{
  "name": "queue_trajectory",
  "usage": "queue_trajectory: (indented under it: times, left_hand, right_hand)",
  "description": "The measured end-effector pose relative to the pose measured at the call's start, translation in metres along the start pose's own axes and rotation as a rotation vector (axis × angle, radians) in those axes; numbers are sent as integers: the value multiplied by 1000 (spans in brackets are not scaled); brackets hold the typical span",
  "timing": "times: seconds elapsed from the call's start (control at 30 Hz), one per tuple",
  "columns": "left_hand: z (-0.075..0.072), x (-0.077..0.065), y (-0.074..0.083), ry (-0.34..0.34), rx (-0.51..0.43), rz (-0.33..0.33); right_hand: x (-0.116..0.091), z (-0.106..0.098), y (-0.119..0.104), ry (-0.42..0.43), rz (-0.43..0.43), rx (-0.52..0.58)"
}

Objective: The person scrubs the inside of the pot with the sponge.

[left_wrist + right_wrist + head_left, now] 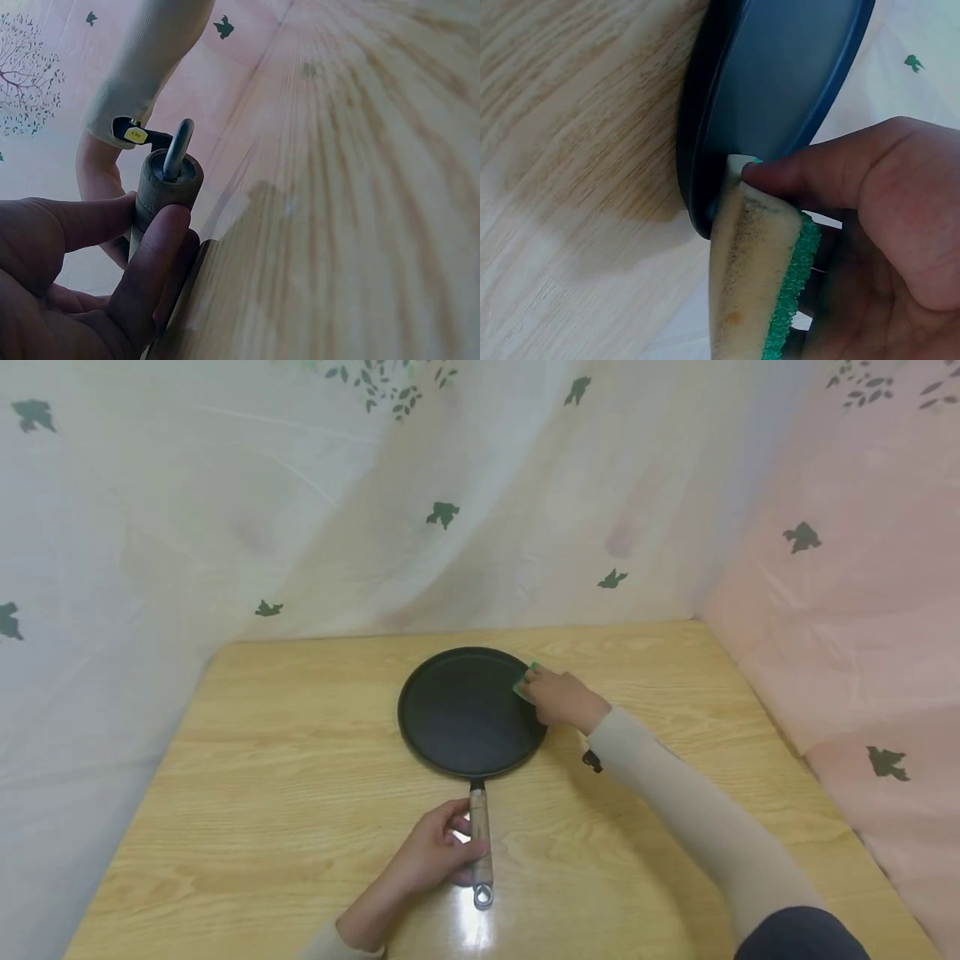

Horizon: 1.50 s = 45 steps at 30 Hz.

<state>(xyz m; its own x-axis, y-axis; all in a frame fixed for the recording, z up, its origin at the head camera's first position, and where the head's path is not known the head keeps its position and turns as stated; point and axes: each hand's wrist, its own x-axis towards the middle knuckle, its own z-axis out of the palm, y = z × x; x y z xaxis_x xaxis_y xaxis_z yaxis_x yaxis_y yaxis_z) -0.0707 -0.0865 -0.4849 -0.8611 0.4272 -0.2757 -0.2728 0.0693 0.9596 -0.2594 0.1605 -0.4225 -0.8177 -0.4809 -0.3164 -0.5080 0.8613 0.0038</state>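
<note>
A flat, round black frying pan (468, 714) with a low rim lies on the wooden table, its handle (480, 827) towards the person. My left hand (438, 847) grips that wood-patterned handle from the left, thumb and fingers on either side of it; a metal hanging ring (178, 150) shows at its end in the left wrist view. At the pan's right edge, my right hand (562, 697) pinches a sponge (750, 262) with a pale yellow body and a green scouring layer. The sponge's end meets the inside of the pan by the rim.
The light wooden table (285, 777) runs back to a pale curtain (337, 527) printed with green birds and leaves. A pinkish curtain (862, 610) hangs along the right edge. A small black device (592, 761) sits at the right wrist.
</note>
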Motion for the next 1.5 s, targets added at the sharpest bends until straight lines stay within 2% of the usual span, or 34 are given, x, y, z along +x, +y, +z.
queue_trajectory:
  times: [0.2, 0.4, 0.7, 1.03, 1.17, 1.33, 1.5]
  left_hand:
    - [0, 1, 0, -11, -7, 5]
    - [0, 2, 0, -4, -8, 8]
    - [-1, 1, -3, -5, -5, 12]
    - [-1, 2, -3, 3, 33, 14]
    - [-2, 3, -2, -5, 51, 20]
    - [-2, 3, 0, -7, 57, 16]
    - [-3, 1, -1, -2, 35, 11]
  right_hand:
    - [-13, 2, -2, -41, 19, 28]
    - [-24, 3, -4, -34, -15, 17]
    - [-36, 4, -8, -58, -27, 86]
    - [-47, 11, -11, -66, -50, 100]
    - [-56, 13, -12, -41, -78, 137]
    - [-63, 18, -15, 43, -127, 163]
    - [-69, 19, -19, 58, -143, 210]
